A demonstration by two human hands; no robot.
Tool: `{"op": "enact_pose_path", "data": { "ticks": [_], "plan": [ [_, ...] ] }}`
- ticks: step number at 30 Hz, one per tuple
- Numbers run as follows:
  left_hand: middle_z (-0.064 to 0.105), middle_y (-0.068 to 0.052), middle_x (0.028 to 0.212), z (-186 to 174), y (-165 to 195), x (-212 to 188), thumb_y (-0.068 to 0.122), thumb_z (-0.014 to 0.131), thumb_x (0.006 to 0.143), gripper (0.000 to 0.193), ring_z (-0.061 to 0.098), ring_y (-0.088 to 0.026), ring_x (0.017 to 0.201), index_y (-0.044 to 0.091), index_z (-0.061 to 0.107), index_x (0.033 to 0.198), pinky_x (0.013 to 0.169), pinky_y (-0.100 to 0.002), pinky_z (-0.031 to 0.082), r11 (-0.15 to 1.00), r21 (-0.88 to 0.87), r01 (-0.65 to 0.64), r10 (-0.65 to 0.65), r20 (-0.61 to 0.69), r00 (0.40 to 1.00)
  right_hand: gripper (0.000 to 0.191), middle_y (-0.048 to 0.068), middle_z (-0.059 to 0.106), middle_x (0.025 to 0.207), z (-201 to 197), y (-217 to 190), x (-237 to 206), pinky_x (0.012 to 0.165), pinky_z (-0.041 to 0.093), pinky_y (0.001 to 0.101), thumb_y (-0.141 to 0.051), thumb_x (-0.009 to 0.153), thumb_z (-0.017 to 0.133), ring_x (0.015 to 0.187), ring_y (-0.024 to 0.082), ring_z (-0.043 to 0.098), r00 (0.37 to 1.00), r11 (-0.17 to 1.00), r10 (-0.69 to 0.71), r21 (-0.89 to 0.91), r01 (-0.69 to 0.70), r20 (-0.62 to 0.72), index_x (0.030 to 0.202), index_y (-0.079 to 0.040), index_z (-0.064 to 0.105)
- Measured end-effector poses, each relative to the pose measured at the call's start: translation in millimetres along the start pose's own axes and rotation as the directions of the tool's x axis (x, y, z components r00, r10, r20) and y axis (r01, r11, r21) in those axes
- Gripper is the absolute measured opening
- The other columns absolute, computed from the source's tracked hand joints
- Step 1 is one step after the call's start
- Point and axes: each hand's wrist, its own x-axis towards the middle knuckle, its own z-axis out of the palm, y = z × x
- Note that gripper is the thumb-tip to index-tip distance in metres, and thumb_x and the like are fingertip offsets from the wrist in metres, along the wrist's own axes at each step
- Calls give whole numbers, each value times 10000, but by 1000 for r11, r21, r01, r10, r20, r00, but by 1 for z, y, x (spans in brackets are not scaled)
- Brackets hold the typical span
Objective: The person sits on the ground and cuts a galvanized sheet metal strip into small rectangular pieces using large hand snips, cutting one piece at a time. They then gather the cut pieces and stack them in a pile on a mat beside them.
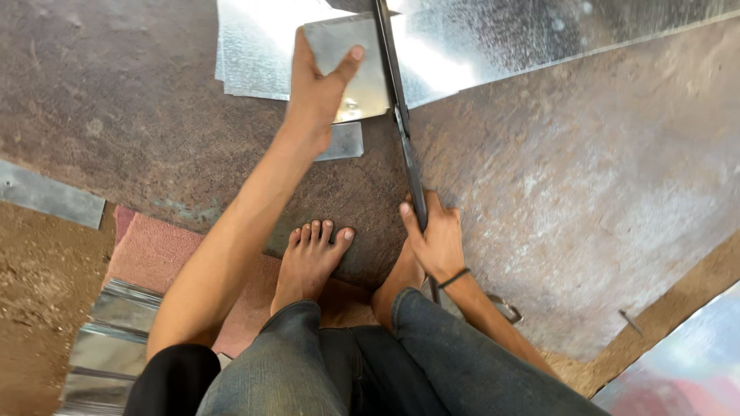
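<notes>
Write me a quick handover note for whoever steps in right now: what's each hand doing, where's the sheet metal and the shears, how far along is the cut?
Left hand: grips the small metal piece, thumb on top.
Right hand: closed around the handle of the long shears.
The shears' blades sit at the right edge of that piece, over the large galvanized sheet on the floor.
A small offcut lies by the left wrist.
Done: blades placed at the metal. Left: how far the cut has gone cannot be told.

Silver-grey galvanised sheet with spangled mottling, top of frame. Dark grey shears, centre. Rust-brown mottled plate, right. Pink mat, lower left. Blue-grey denim jeans, bottom. Black wristband, centre.
</notes>
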Motion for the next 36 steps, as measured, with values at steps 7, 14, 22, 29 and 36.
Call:
{"op": "enact_pose_path", "data": {
  "ticks": [7,14,22,29,36],
  "plan": [
    [751,-140,1209,-91,80,-8,41,800,1021,470,794,-213,1081,-2,508,1386,898,-328,641,816,507,-278,313,17,950,443,172,624,1368,-65,28,86,1078,447,511,-455,1135,516,1315,338,568,922,905,-372,-264,334,-110,1352,-80,606],
    [621,-272,1182,-78,98,-24,26,860,823,621,597,-397,1033,10,467,1304,856,-429,524,195,871,-452,771,148,619,1155,218,495,1576,-137,52,238,1196,260,571,-721,804,751,1465,417,406,723,510,-658,-581,634,211,1637,3,415],
    [703,-80,1155,-84,99,-62,131,862,929,437,677,-196,1104,25,568,1234,991,-359,567,991,-131,26,-46,-151,987,500,43,611,992,-166,28,256,891,430,434,-584,990,721,913,247,579,910,904,-290,-226,362,295,1014,-87,674],
    [711,-88,1134,-68,87,-105,111,838,873,425,698,-190,1043,23,595,1211,923,-344,596,896,-384,224,-294,-135,946,316,79,607,1022,-73,-14,202,929,417,483,-383,1020,798,985,263,569,779,728,-623,-315,610,68,996,-86,692],
    [712,-93,1120,-22,66,-125,186,803,893,471,714,-157,994,15,526,1234,810,-305,607,970,-17,242,-237,-277,931,297,164,588,1252,-31,-43,74,1091,460,476,-265,1083,657,1227,327,561,881,934,-355,-75,350,-311,1236,-17,599]
  ]
}}
